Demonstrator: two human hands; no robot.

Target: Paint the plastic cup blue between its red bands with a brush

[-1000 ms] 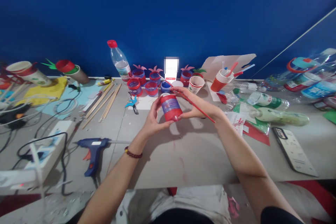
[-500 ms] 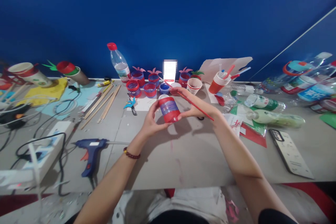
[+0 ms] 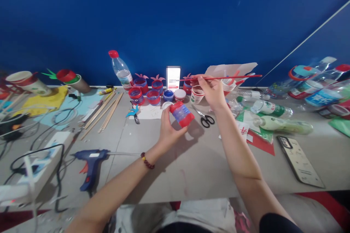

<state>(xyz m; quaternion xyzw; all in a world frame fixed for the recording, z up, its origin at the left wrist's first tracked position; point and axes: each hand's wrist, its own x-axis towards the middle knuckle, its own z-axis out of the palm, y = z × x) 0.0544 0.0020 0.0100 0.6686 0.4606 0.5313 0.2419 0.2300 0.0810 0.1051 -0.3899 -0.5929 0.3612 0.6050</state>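
Between the thumb and fingers of my left hand [image 3: 171, 131] is a small cup painted red with a purple-blue band [image 3: 182, 114], tilted over the table. My right hand [image 3: 209, 89] is raised behind it, pinching a thin red paintbrush [image 3: 235, 77] that lies nearly level, its tip pointing left. Below the brush stand an open jar of blue paint [image 3: 168, 95] and a white-lidded jar [image 3: 179, 95]. A paper cup [image 3: 197, 94] is just left of my right hand. Several red-and-purple painted cups [image 3: 153, 97] stand to the left, some with pink paper leaves.
Black-handled scissors [image 3: 207, 121] lie near my right forearm. A blue glue gun [image 3: 91, 164], wooden sticks [image 3: 105, 114] and a power strip [image 3: 45, 160] are on the left. Plastic bottles [image 3: 273, 108] and a phone [image 3: 300, 162] lie right. A lit phone screen [image 3: 173, 76] stands against the blue wall.
My right hand has left the painted cup and moved up and right with the paintbrush, which has swung level. The cup, in my left hand alone, is more tilted. The scissors are now uncovered.
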